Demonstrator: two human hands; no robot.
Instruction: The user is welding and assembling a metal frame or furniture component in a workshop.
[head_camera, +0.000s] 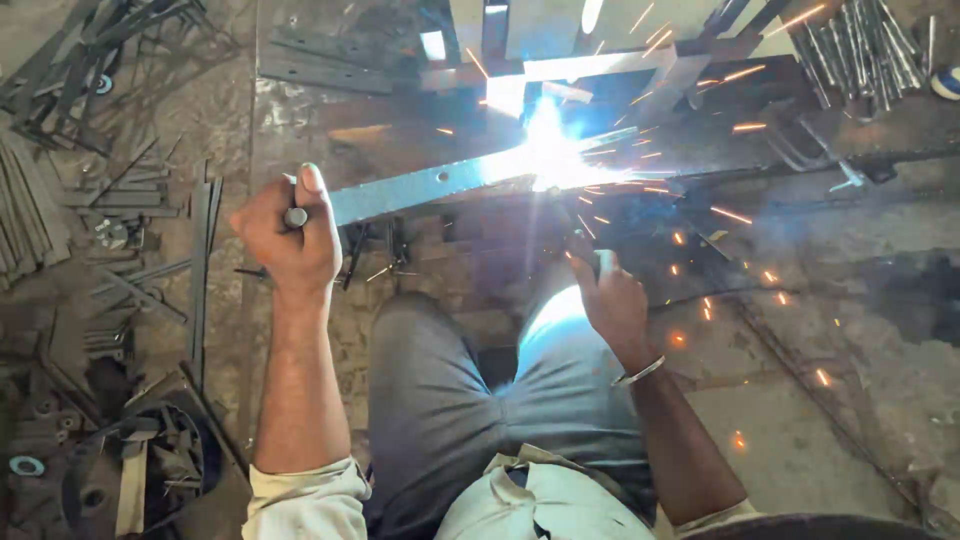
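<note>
Left hand (290, 235) fisted round near end of flat steel bar (430, 185), thumb up. Bar slants up-right to bright weld arc (545, 150), sparks flying off it. Right hand (610, 295) below arc, closed on welding holder (603, 262), mostly hidden. Scrap strips (120, 200) on floor, left of bar.

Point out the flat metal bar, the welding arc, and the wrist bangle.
flat metal bar (420, 188), head view, on the lit face near its left end
welding arc (545, 150), head view, at the bright core
wrist bangle (640, 373), head view, on the band across the right wrist
</note>
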